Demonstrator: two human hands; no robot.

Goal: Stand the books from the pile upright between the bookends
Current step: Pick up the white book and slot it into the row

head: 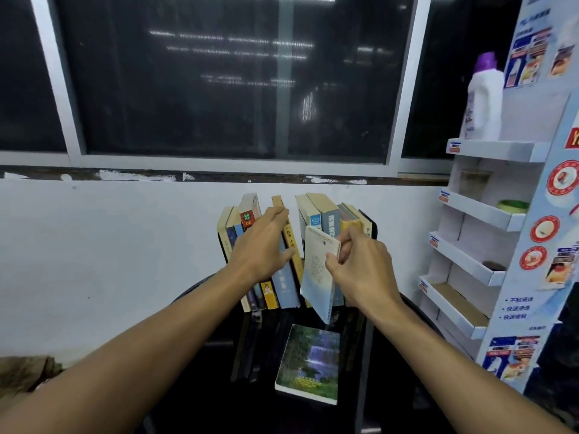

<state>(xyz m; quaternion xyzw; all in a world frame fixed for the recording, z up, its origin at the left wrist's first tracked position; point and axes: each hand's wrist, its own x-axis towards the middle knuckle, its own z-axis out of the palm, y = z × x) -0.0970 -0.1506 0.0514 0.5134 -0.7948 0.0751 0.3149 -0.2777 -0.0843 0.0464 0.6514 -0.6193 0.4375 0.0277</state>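
Left hand grips the upright tan book lettered 小故事, beside a red label reading 02, while right hand pinches a tilted pale book.

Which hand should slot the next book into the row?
Right. The right hand pinches the pale blue book, tilted at the gap in the row, while the left hand holds the left books aside.
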